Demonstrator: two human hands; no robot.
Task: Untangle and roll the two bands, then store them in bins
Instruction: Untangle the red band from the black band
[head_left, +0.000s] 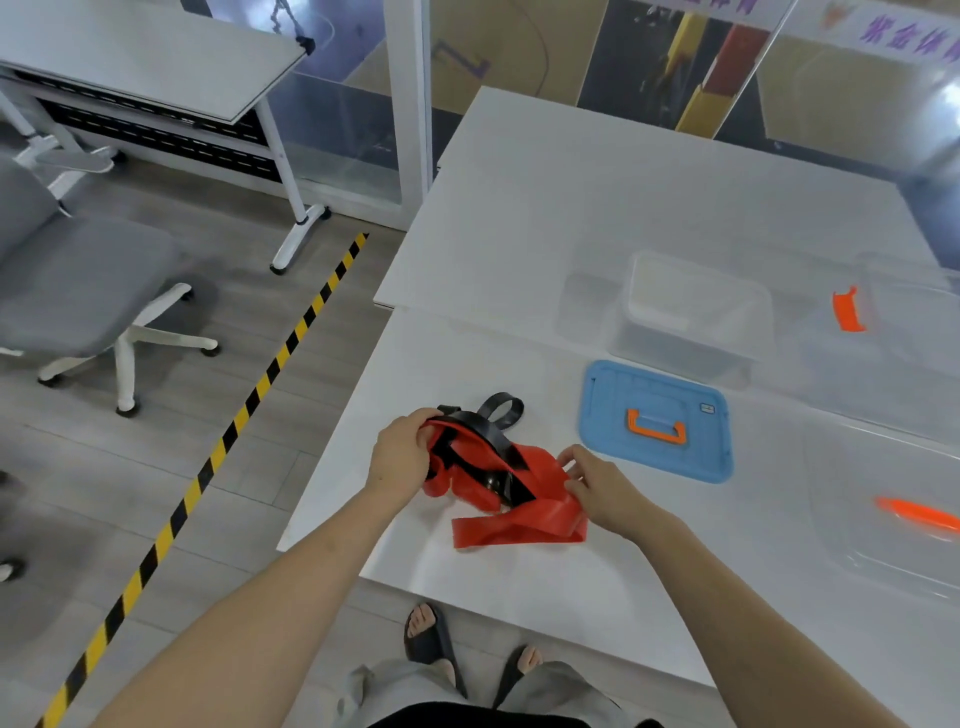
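Observation:
A red band (519, 527) and a black band (488, 434) lie tangled together on the white table (519, 218) near its front left edge. My left hand (402, 452) grips the left end of the tangle, where red and black overlap. My right hand (597, 486) pinches the red band at its right side. A loop of the black band (503, 408) sticks out behind the tangle. A flat strip of red trails toward me on the table.
A blue lid with an orange handle (657, 421) lies right of the tangle. Behind it stands a clear open bin (691, 317). More clear bins with orange latches (849, 312) sit at the right. An office chair (88, 280) stands left on the floor.

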